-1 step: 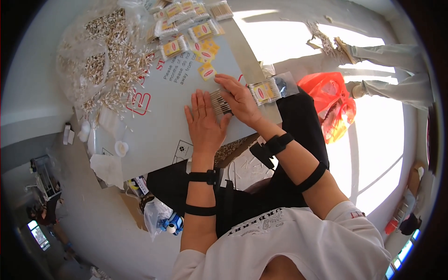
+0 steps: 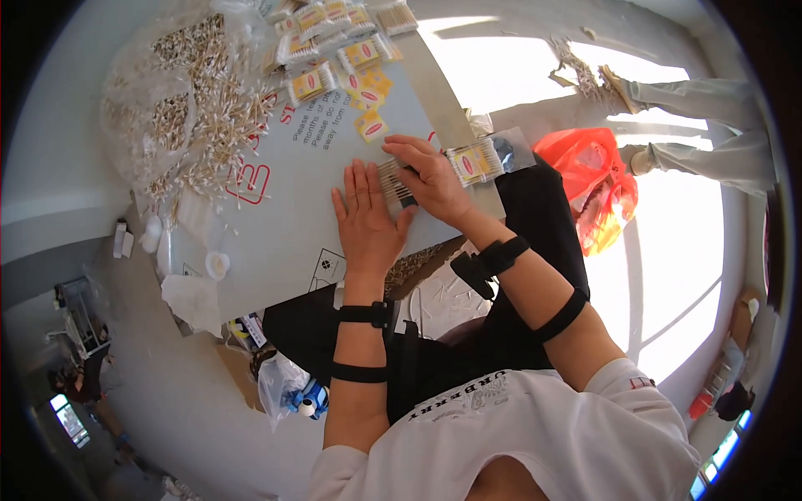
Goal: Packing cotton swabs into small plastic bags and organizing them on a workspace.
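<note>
My left hand lies palm down on the tabletop, its fingers stretched out and their edge against a row of cotton swabs. My right hand bends over the same row from the right, fingers curled and thumb pressed on the swabs, hiding part of them. A filled clear packet of swabs with a yellow label lies just right of this hand, by the table edge. Beyond my fingers is a loose yellow label card, with more yellow cards farther back.
A big heap of loose swabs in clear plastic spreads over the far left of the table. Several filled packets are piled at the back. A small round white container stands front left. A red plastic bag sits right, near another person's legs.
My right hand and wrist have shifted very slightly to the right. My left hand stays in nearly the same place.
</note>
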